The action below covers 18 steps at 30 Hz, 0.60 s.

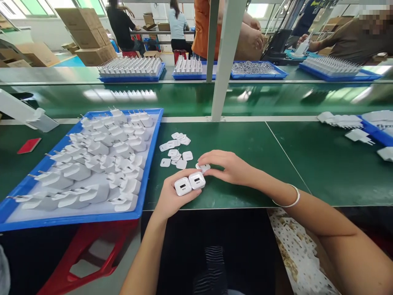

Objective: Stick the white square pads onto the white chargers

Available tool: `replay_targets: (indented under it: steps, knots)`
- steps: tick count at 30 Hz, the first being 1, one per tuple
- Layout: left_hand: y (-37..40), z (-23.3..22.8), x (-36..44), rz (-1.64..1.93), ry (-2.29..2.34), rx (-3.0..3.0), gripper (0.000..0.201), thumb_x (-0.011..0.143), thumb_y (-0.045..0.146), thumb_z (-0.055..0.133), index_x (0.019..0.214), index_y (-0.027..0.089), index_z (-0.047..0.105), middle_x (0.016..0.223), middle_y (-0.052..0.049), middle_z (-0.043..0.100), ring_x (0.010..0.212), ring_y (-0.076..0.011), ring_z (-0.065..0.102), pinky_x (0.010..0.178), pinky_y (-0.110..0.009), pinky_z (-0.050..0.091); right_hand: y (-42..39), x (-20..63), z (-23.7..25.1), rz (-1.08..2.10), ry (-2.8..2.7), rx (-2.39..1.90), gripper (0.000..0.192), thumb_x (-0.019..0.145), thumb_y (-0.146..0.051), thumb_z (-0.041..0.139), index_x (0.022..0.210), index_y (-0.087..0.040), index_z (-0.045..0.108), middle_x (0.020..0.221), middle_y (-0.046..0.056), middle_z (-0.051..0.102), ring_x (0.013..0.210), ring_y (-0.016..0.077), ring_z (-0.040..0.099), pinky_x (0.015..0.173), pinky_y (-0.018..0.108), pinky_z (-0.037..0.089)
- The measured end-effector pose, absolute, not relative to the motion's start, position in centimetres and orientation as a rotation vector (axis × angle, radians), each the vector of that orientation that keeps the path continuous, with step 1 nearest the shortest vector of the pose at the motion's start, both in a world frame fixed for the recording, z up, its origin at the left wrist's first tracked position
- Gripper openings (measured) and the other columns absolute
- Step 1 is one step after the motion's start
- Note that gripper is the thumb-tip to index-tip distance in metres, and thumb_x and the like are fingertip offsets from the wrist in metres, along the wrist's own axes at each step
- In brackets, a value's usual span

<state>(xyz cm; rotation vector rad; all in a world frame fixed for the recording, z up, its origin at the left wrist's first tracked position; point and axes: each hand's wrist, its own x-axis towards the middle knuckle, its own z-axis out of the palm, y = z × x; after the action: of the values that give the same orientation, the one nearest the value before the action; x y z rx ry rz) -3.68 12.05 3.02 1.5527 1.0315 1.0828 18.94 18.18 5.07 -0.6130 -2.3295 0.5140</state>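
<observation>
In my left hand (pixel 172 194) are two white charger adapters side by side, their port faces turned toward me; the left charger adapter (pixel 183 186) touches the right one (pixel 197 180). Close behind them, my right hand (pixel 225 166) pinches a small white cover plate (pixel 203 167) between thumb and fingers. Several loose white cover plates (pixel 176 155) lie scattered on the green table (pixel 245 143), just beyond my left hand. A blue tray (pixel 150 164) to the left holds many white plug adapters (pixel 95 194) with metal pins.
At the right edge sits another blue tray (pixel 376 131) with white plug parts (pixel 340 119) beside it. A white post (pixel 225 61) rises from the table's back edge. Further blue trays (pixel 132 78) stand on the line behind. A red stool (pixel 92 250) is below left. Several people work beyond.
</observation>
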Motion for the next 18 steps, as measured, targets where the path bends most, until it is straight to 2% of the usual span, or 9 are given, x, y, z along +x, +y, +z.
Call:
replay_targets:
  steps: [2,5,7,11,18]
  knots:
    - [12.0,2.8,-3.4,1.136,1.056,1.558,0.038,0.073,0.022,0.085,0.110,0.020,0.077,0.100,-0.006,0.079,0.086,-0.0187,0.073,0.076,-0.027,0.059,18.1,18.9,5.3,0.541,-2.236,-0.656,0.013,0.093,-0.022,0.069,0.106,-0.021,0.073,0.106,0.007,0.077,0.100,0.0215,0.072,0.089,0.038,0.060]
    - [11.9,2.3,-2.7,1.330,1.190,1.584,0.040,0.075,0.022,0.083,0.115,0.021,0.075,0.111,-0.008,0.079,0.100,-0.0225,0.075,0.089,-0.032,0.060,17.4,18.6,5.8,0.607,-1.978,-0.787,0.010,0.085,-0.024,0.079,0.094,-0.022,0.075,0.092,0.004,0.075,0.081,0.0174,0.068,0.076,0.033,0.058]
    - [11.8,2.0,-2.0,1.481,1.331,1.656,0.040,0.077,0.020,0.081,0.116,0.020,0.074,0.115,-0.008,0.078,0.105,-0.0232,0.075,0.096,-0.034,0.060,16.5,18.2,6.0,0.642,-1.854,-0.854,0.012,0.082,-0.026,0.083,0.092,-0.023,0.076,0.087,0.003,0.072,0.076,0.0161,0.064,0.072,0.032,0.056]
    - [11.6,1.7,-1.3,1.653,1.471,1.888,0.041,0.082,0.019,0.077,0.122,0.018,0.070,0.121,-0.010,0.076,0.108,-0.0229,0.075,0.099,-0.036,0.060,14.6,16.8,6.0,0.584,-1.833,-0.875,0.017,0.083,-0.024,0.082,0.098,-0.023,0.074,0.087,0.002,0.071,0.077,0.0163,0.064,0.073,0.033,0.055]
    - [11.5,1.4,-1.3,1.761,1.395,2.195,0.043,0.085,0.019,0.075,0.127,0.018,0.065,0.124,-0.010,0.074,0.114,-0.0225,0.072,0.101,-0.037,0.061,13.5,15.0,5.4,0.491,-1.811,-0.855,0.025,0.084,-0.021,0.079,0.108,-0.027,0.074,0.085,0.001,0.066,0.075,0.0162,0.062,0.068,0.033,0.057]
